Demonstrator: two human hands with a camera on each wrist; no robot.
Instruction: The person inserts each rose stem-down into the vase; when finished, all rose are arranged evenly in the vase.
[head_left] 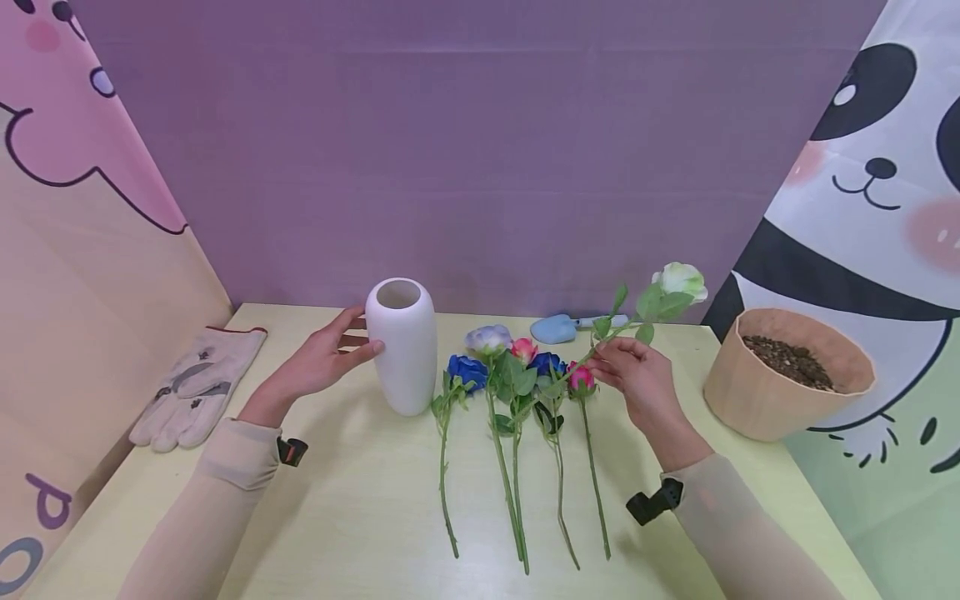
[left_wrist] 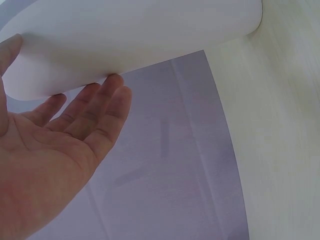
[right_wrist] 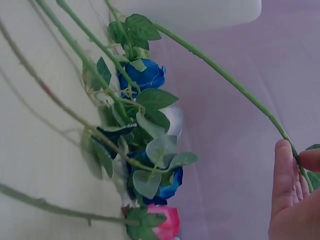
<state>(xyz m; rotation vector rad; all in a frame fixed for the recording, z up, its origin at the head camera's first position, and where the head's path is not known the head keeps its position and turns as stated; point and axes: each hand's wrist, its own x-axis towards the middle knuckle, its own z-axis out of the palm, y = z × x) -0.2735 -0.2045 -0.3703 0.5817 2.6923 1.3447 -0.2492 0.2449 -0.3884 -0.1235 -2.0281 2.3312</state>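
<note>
A tall white vase (head_left: 405,358) stands upright on the table, left of the middle. My left hand (head_left: 327,357) holds it loosely from the left side, thumb on its front and fingertips at its back edge. In the right hand (head_left: 633,379), thumb and fingers pinch the green stem (right_wrist: 230,77) of an artificial white rose (head_left: 681,282). Its bloom points up to the right, and the stem slants down left over the other flowers. Below lie a blue rose (head_left: 468,372), a pale lilac flower (head_left: 487,338), another blue rose (right_wrist: 172,187) and a pink rose (head_left: 581,379).
Behind the flowers lies a small blue trowel (head_left: 553,329). A pale brown pot (head_left: 772,400) with dark soil stands at the right edge. Work gloves (head_left: 198,387) lie on the left of the table (head_left: 360,517). A purple backdrop (head_left: 480,167) rises behind.
</note>
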